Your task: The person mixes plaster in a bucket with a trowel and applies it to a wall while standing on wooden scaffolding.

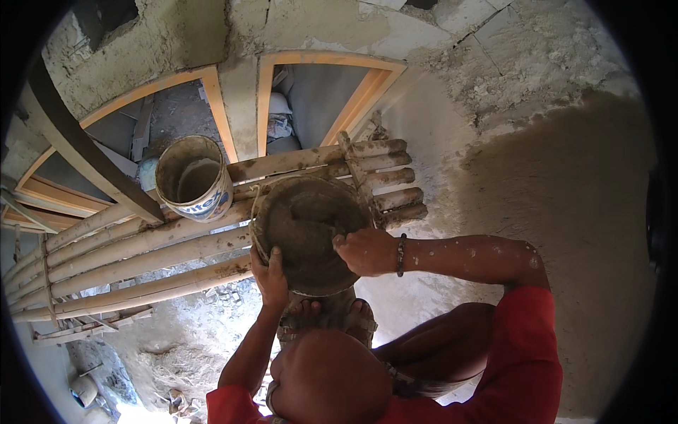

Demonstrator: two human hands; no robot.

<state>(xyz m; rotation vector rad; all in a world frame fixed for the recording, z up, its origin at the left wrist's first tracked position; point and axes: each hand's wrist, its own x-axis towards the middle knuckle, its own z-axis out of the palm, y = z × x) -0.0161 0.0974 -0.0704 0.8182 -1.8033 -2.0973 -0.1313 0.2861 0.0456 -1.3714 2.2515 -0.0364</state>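
Observation:
A wide round pan (256,230), caked with grey mud and fitted with a thin wire handle, sits in front of me at the edge of the bamboo poles. Wet grey mortar (293,244) fills part of it. My left hand (270,277) grips the near left rim, thumb up along the side. Over the right part of the pan my right hand (367,252) is closed, knuckles up. Whatever it holds is mostly hidden by the fingers and blends into the mortar. A dark bracelet (401,255) circles my right wrist.
A bamboo-pole platform (162,251) runs leftward, with gaps between poles. On it stands a white, mud-stained bucket (194,180). A curved dark beam (85,152) crosses the left. Beyond are wooden window frames (265,106). A wall with a dark damp plaster patch (565,184) rises at right.

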